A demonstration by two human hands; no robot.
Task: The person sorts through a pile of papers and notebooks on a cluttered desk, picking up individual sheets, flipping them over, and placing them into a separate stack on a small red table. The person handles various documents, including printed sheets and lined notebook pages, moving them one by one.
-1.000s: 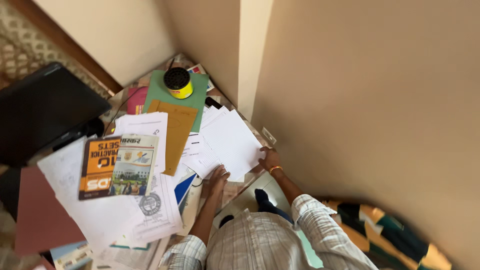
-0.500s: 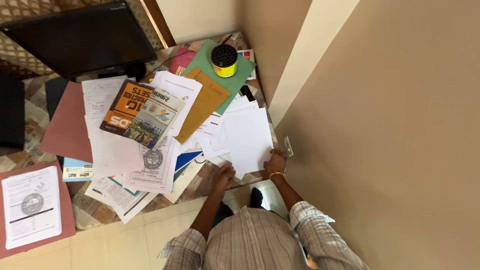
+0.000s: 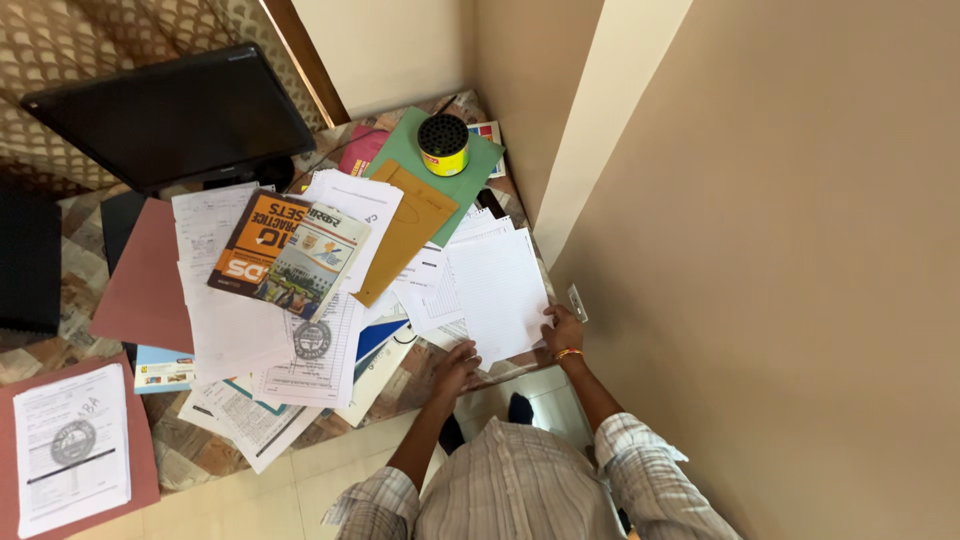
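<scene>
Beige plastered walls close in on the right of a patterned stone desk [image 3: 190, 440], which is buried under loose paper. I see my right hand [image 3: 563, 328] pinching the near right corner of a stack of white sheets [image 3: 495, 290], thin, matte and rectangular, with their long axis running away from me toward the wall corner. My left hand [image 3: 455, 365] lies with fingers curled on the near left edge of the same stack, at the desk's front edge.

Farther back, a tan paper envelope [image 3: 405, 228] overlaps a flat green folder [image 3: 465, 175], and a small round yellow can with a black perforated top [image 3: 443, 144] stands upright on that folder. Left of the sheets, a glossy orange-and-black book [image 3: 258, 243] lies tilted, with a thinner pale pamphlet [image 3: 315, 258] partly over it. A dull maroon folder [image 3: 145, 280] sits at the left, below a black monitor [image 3: 175, 115].
</scene>
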